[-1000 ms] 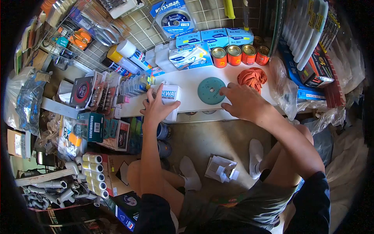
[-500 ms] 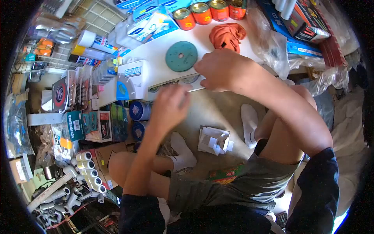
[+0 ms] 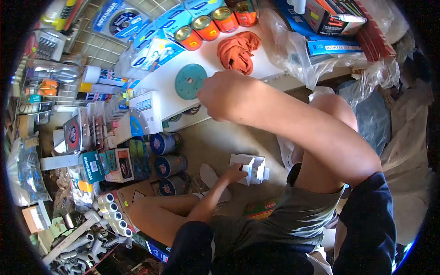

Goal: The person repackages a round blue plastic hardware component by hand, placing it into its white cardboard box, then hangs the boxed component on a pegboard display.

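My left hand [image 3: 235, 173] is down at the floor, fingers closed over the left side of an opened white cardboard box [image 3: 255, 176]. The box's flaps stand up and some pale content shows inside. Over the front edge of the white shelf, my right hand [image 3: 222, 95] is curled closed, its fingertips hidden from view. What it holds, if anything, I cannot tell. Just left of its knuckles, a round green disc [image 3: 185, 83] with a centre hole and small holes lies on the white shelf [image 3: 172, 98]. An orange cloth [image 3: 238, 51] is crumpled behind that hand.
Several orange-red cans [image 3: 206, 28] line the back of the shelf. An EHWA package [image 3: 145, 112] stands at the left, above blue tins [image 3: 170, 165]. Grey pipe fittings [image 3: 82, 238] are piled at lower left. Clear plastic wrap [image 3: 298, 55] hangs at the right.
My left hand has moved from the shelf's front edge down to the white box on the floor. My right hand stays curled by the green disc. The view has shifted slightly.
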### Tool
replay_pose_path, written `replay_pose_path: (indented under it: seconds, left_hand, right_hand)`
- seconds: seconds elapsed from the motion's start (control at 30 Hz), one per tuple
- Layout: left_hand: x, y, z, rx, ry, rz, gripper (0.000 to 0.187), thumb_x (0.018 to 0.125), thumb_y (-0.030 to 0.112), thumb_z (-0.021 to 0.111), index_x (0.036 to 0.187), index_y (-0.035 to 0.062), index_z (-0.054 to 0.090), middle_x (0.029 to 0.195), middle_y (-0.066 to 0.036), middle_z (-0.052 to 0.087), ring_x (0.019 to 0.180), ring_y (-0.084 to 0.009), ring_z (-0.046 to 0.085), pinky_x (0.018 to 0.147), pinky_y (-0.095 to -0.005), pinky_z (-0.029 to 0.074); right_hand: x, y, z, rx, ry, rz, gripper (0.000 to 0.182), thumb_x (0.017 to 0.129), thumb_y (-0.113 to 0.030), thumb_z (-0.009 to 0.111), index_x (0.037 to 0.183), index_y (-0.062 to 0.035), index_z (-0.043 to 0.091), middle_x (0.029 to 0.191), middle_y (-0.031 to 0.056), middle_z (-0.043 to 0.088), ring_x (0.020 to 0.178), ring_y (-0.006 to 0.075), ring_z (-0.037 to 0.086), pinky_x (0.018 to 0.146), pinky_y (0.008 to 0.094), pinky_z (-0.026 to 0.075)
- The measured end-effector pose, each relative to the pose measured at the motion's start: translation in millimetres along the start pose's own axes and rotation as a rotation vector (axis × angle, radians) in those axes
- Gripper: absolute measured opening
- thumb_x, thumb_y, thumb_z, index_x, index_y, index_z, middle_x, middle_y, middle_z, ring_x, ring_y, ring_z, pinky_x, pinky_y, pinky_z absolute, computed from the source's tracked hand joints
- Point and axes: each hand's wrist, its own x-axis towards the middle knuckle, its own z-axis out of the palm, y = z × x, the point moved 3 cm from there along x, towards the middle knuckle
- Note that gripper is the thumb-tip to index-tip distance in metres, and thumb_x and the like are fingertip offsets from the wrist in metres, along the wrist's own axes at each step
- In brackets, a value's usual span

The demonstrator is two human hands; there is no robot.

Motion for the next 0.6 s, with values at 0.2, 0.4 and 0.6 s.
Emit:
replay_pose_path:
  seconds: [0.2, 0.4, 0.6]
  left_hand:
    - [-99.1, 200.0, -139.7, 0.688, -0.075, 0.277, 0.04, 0.08, 0.02, 0.071, 0.117, 0.0059, 0.066, 0.109, -0.019, 0.071, 0.098, -0.0368, 0.068, 0.087, -0.0466, 0.052]
    - [-196.7, 312.6, -225.4, 1.165, 0.355, 0.88, 0.02, 0.078, 0.013, 0.074, 0.094, 0.0087, 0.062, 0.1, -0.006, 0.071, 0.091, -0.0225, 0.07, 0.089, -0.0389, 0.051]
    - [-223.6, 311.6, -276.5, 0.858, 0.986, 1.103, 0.032, 0.069, 0.003, 0.082, 0.094, 0.0102, 0.063, 0.102, -0.001, 0.072, 0.096, -0.0188, 0.069, 0.091, -0.0412, 0.047]
  right_hand:
    - [9.4, 12.6, 3.3, 0.034, 0.018, 0.089, 0.04, 0.088, -0.025, 0.068, 0.12, -0.0013, 0.065, 0.108, 0.0196, 0.071, 0.101, 0.0359, 0.07, 0.087, 0.0458, 0.056]
    - [20.4, 19.2, 7.5, 0.206, 0.075, -0.058, 0.044, 0.091, -0.032, 0.069, 0.124, -0.0039, 0.065, 0.115, 0.0204, 0.07, 0.108, 0.0393, 0.066, 0.095, 0.0462, 0.051]
    - [25.9, 0.8, -2.2, 0.437, 0.005, -0.181, 0.07, 0.095, -0.035, 0.068, 0.151, -0.0035, 0.041, 0.147, 0.0218, 0.049, 0.135, 0.034, 0.051, 0.11, 0.0404, 0.043]
